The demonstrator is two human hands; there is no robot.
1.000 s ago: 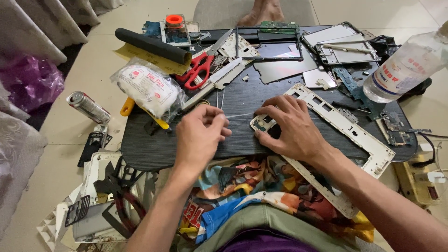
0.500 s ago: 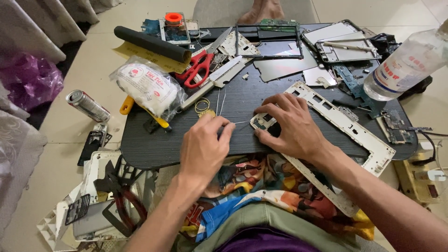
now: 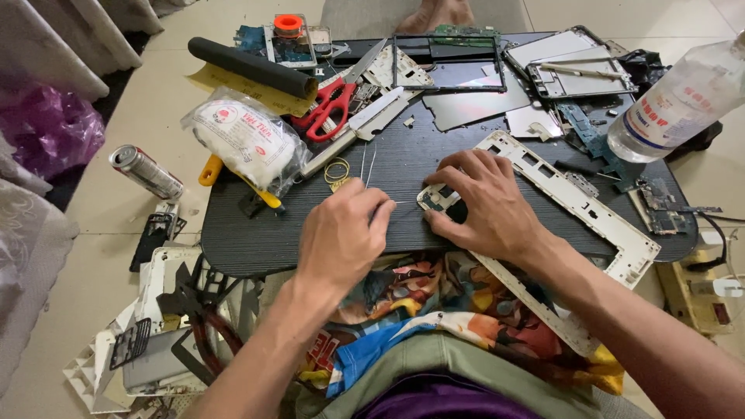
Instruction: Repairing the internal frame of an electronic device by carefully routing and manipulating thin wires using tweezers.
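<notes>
My right hand [image 3: 487,208] presses a small silver-edged electronic part [image 3: 434,199] down on the black low table [image 3: 256,240], fingers spread over it. My left hand [image 3: 341,237] is closed around a thin metal tool [image 3: 400,204] whose tip points right at that part. Two thin wires [image 3: 367,161] and a yellow rubber band [image 3: 337,170] lie just beyond my left hand. A white plastic frame [image 3: 590,209] runs diagonally under my right wrist.
Red-handled scissors [image 3: 330,109], a white bag of padding [image 3: 244,143], a black roll [image 3: 252,67], a dark rectangular frame [image 3: 446,66], circuit boards [image 3: 660,206] and a clear bottle [image 3: 683,97] crowd the table. A can [image 3: 146,172] and loose plastic parts [image 3: 155,326] lie on the floor at left.
My left hand has moved right and slightly toward me, bringing the thin tool closer to the small part. My right hand has stayed on the part.
</notes>
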